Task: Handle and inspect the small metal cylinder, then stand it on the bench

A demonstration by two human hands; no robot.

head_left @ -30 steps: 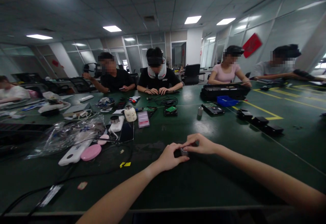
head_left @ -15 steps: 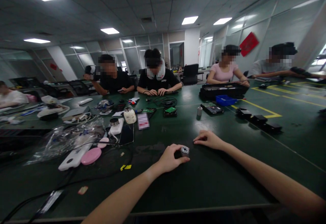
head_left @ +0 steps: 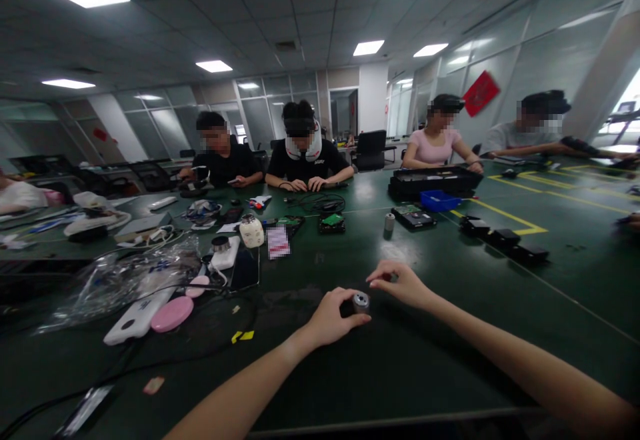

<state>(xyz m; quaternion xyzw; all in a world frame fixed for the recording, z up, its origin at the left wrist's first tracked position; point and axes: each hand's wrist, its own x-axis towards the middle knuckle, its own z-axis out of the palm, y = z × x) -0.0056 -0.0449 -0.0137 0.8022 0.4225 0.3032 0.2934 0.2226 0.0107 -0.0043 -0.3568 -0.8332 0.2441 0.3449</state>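
Note:
My left hand [head_left: 334, 317] curls its thumb and fingers around a small grey metal cylinder [head_left: 361, 301], which stands upright on the green table with a dark hole in its top face. Just to the right and slightly beyond it, my right hand [head_left: 403, 285] is raised with thumb and fingertips pinched together. Whatever that pinch may hold is too small to make out. Farther back stands a second grey cylinder [head_left: 389, 222], touched by neither hand.
A hard drive [head_left: 414, 217], a blue tray [head_left: 440, 201] and black blocks [head_left: 505, 237] lie at the right. On the left are a plastic bag [head_left: 135, 273], a white power bank [head_left: 137, 317], a pink disc [head_left: 173, 314] and cables. Several people sit across the table [head_left: 450, 360].
My right hand has lifted off the tabletop and come left, closer to the cylinder. My left hand keeps its grip in place. The view has shifted slightly.

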